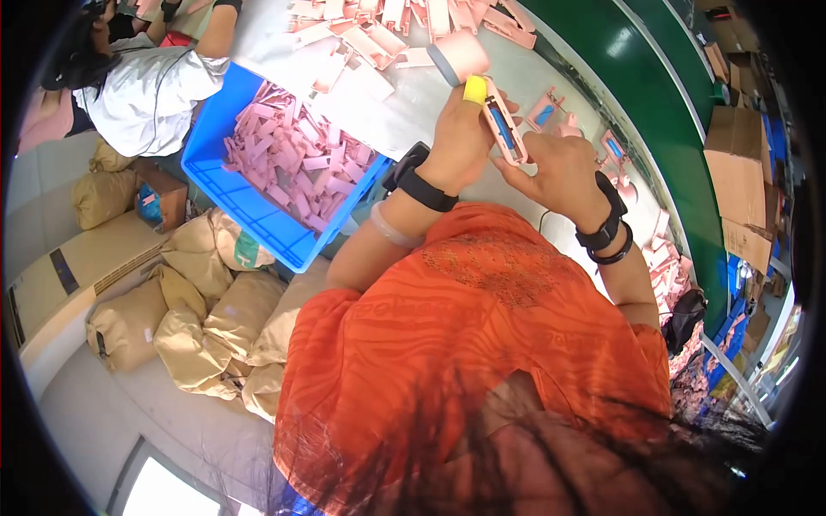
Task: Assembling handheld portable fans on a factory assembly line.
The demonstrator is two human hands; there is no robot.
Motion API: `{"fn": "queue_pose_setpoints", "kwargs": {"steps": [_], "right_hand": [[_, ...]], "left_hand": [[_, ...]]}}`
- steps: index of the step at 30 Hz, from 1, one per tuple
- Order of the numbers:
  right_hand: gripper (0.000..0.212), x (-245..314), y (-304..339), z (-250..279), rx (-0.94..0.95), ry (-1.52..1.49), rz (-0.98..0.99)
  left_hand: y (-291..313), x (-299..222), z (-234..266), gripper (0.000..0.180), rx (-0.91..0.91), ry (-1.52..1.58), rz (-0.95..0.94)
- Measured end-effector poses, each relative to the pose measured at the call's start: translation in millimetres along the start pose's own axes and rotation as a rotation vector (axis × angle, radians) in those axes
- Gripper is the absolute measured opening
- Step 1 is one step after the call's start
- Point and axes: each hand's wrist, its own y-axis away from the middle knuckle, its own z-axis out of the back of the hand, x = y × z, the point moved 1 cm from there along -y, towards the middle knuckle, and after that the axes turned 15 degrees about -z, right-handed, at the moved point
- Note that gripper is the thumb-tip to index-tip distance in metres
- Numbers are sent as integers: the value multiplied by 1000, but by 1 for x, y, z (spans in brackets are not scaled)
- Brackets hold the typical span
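Head view is showing the left hand [460, 136] pinching the long pink case [504, 126] near its top; the right hand [564, 169] is pinching the low end; the case is sitting between both hands, its long side pointing away from the body, leaning left.

the pale tabletop [538, 73] is being brightly lit and bordered by a green panel [680, 163]; the grey floor [77, 413] is being partly covered by tan sacks [245, 305].

Bright; washed out on table [365, 113] toward eleven o'clock, glinting off green board [618, 43] between one and two, blurred in hair [469, 440] at six, bent toward black edges.
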Motion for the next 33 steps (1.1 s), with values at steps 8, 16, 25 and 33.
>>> {"fn": "queue_pose_setpoints", "kwargs": {"steps": [8, 16, 25, 33], "right_hand": [[29, -1, -5, 2, -48, -109, 147], [25, -6, -3, -1, -103, -157, 190], [27, -2, -5, -3, -160, -97, 217], [30, -6, -2, -7, -157, -96, 168]], "left_hand": [[3, -2, 1, 40, 7, 42, 38], [9, -5, -3, 39, -17, 34, 49], [8, -5, -4, 36, 2, 40, -35], [7, -8, -2, 38, -10, -27, -98]]}}
